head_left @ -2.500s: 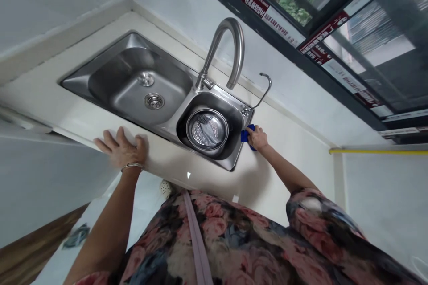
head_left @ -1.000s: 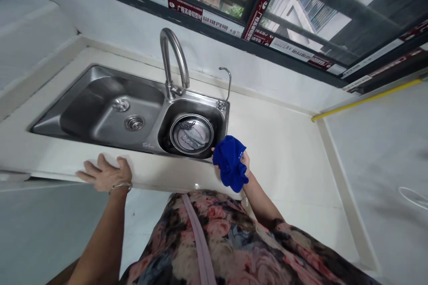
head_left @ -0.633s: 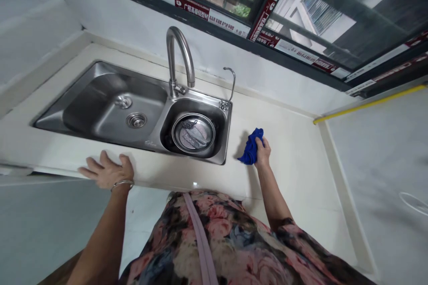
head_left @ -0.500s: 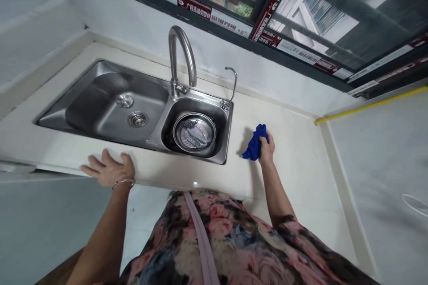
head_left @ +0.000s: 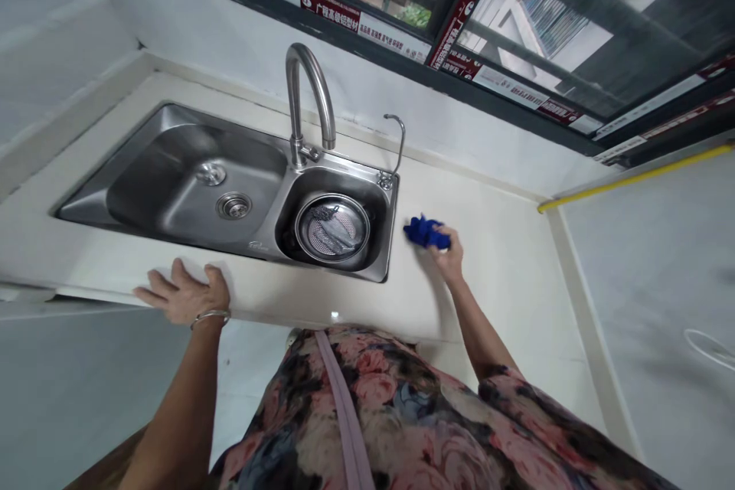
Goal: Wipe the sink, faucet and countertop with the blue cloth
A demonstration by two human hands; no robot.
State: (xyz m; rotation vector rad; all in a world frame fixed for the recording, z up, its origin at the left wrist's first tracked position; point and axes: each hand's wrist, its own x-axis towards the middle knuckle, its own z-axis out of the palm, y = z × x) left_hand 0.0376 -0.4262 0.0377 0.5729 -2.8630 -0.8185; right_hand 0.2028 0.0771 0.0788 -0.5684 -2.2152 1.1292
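A crumpled blue cloth [head_left: 423, 231] is gripped in my right hand [head_left: 449, 251], just right of the sink on the pale countertop [head_left: 494, 276]. Whether the cloth presses on the surface or hovers slightly over it, I cannot tell. My left hand [head_left: 192, 297] lies with fingers spread on the counter's front edge, holding nothing, a bracelet on its wrist. Between the hands sits the double-bowl steel sink [head_left: 267, 233]. In its smaller right bowl rests a round metal strainer basin [head_left: 366, 233] with a dark scrubber [head_left: 322, 213] and a clear crinkled item inside.
A tall curved faucet [head_left: 313, 76] rises behind the sink, and a thin small spout [head_left: 400, 139] stands at its back right corner. Dark window frames [head_left: 367, 42] run above the back wall. A yellow pipe [head_left: 632, 178] crosses the right wall.
My right hand has swung the cloth slightly to the left, toward the sink, and the cloth is now bunched flatter. The left hand stays in place on the counter edge.
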